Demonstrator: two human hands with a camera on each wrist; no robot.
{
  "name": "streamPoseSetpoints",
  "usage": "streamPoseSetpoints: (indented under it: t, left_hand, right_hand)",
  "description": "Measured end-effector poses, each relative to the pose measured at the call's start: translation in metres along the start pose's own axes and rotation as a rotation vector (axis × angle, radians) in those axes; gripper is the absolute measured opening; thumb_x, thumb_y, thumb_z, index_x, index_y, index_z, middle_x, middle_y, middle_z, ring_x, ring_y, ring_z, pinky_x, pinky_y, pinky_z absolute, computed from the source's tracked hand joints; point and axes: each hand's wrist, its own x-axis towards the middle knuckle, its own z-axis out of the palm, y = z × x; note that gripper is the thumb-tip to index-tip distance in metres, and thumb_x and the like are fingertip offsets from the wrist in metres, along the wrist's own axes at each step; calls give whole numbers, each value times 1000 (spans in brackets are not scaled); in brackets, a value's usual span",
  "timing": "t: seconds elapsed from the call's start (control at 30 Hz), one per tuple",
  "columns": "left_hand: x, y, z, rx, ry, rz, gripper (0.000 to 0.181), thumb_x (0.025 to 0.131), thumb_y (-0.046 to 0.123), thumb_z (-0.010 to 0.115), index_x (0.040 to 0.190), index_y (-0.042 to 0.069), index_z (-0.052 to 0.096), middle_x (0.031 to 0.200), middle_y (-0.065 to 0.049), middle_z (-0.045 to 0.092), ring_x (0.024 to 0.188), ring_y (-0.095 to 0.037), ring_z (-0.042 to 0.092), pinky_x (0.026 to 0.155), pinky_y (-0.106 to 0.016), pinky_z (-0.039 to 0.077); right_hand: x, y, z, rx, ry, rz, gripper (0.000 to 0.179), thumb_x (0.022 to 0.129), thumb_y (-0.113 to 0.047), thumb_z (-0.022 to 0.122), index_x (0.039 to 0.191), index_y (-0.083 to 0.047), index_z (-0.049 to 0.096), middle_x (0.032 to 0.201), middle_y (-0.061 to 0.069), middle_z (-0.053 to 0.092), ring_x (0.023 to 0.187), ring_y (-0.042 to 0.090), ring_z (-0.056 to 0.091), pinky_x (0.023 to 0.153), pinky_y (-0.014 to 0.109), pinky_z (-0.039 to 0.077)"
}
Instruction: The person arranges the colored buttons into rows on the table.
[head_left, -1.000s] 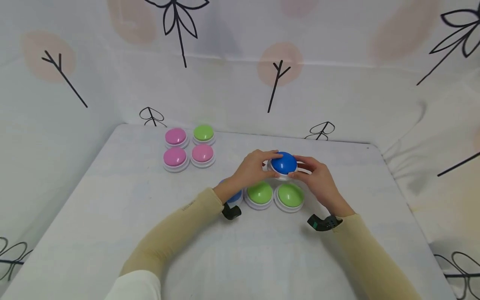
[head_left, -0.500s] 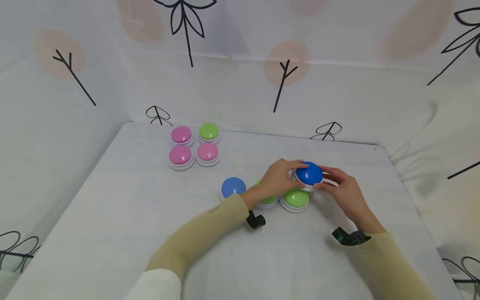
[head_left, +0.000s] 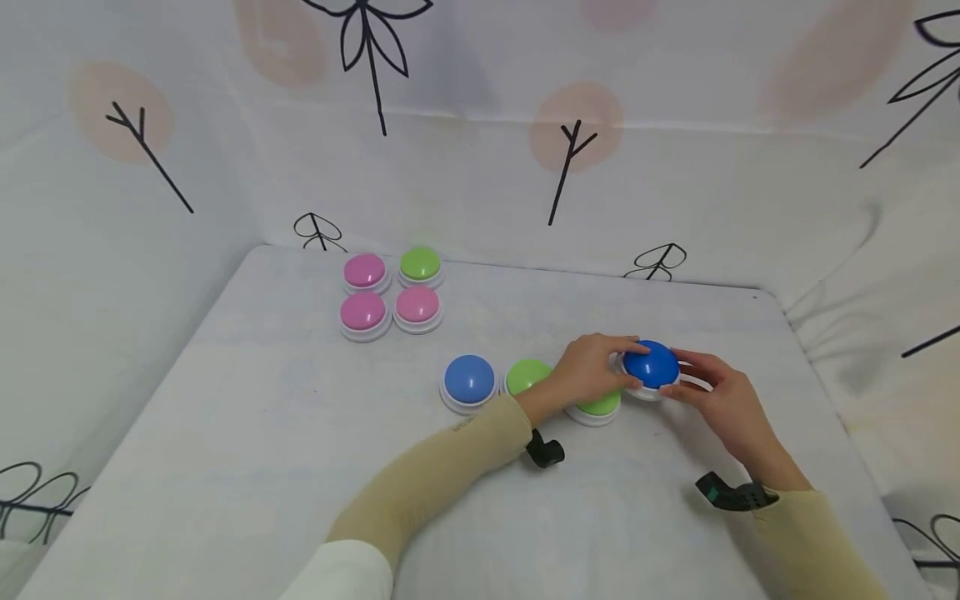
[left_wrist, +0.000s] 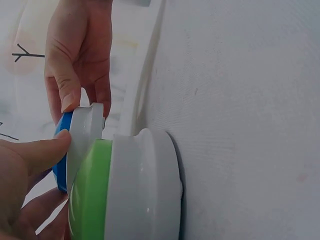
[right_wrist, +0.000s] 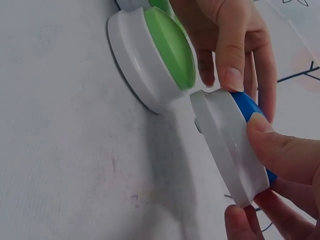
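Gripping blue button point(head_left: 651, 365); left sleeve lettering point(head_left: 465, 423) illegible

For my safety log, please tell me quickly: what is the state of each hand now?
Left hand: holding the raised blue button.
Right hand: holding the same button, from the opposite side.

Left hand point(right_wrist: 231, 32) and right hand point(right_wrist: 294, 162) pinching a blue-topped button point(right_wrist: 232, 145), green-topped button point(right_wrist: 150, 60) nearby, white surface point(right_wrist: 60, 125)

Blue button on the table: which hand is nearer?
Left. The left hand is to the right of that blue button; the right hand is farther right, at the held button's right side.
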Motion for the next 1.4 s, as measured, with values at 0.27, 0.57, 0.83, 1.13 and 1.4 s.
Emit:
streamPoseSetpoints:
  t: [0.27, 0.57, 0.83, 1.13, 1.4]
  left_hand:
    - [-1, 1, 8, 47, -82, 3, 46, 88, 37, 77, 132, 37, 65, 143, 17, 53, 131, -5, 47, 107, -28, 36]
    - [-3, 0, 8, 59, -112, -9, 43, 87, 40, 77, 129, 38, 66, 124, 16, 66, 112, 2, 56, 100, -23, 40]
    - [-5, -1, 12, 63, -121, 30, 44, 85, 43, 78, 128, 36, 67, 119, 18, 68, 104, 7, 55, 91, -15, 38]
    - [-2, -6, 13, 49, -123, 61, 45, 85, 41, 79, 128, 34, 67, 114, 18, 69, 96, 10, 54, 84, -9, 35]
    - [-1, -6, 9, 2, -141, 74, 43, 88, 36, 77, 129, 30, 66, 119, 17, 68, 97, 9, 56, 85, -10, 38]
  right_hand:
    - [-10, 14, 0, -11, -33, 20, 66, 94, -28, 72, 147, 0, 44, 145, 26, 43, 127, 46, 46, 82, 8, 47]
    - [-15, 19, 2, -40, -79, 62, 69, 93, -32, 73, 147, -1, 44, 145, 27, 44, 127, 47, 47, 90, 22, 51]
    - [-18, 23, -1, -49, -146, 106, 77, 89, -37, 75, 147, 1, 41, 143, 30, 44, 125, 48, 49, 93, 35, 52]
    - [-17, 21, -2, -34, -184, 125, 73, 94, -38, 69, 147, 3, 39, 144, 32, 41, 127, 51, 44, 100, 55, 46]
    - [-12, 16, -1, -44, -161, 177, 70, 101, -45, 55, 147, 5, 38, 145, 34, 40, 132, 53, 35, 101, 69, 36]
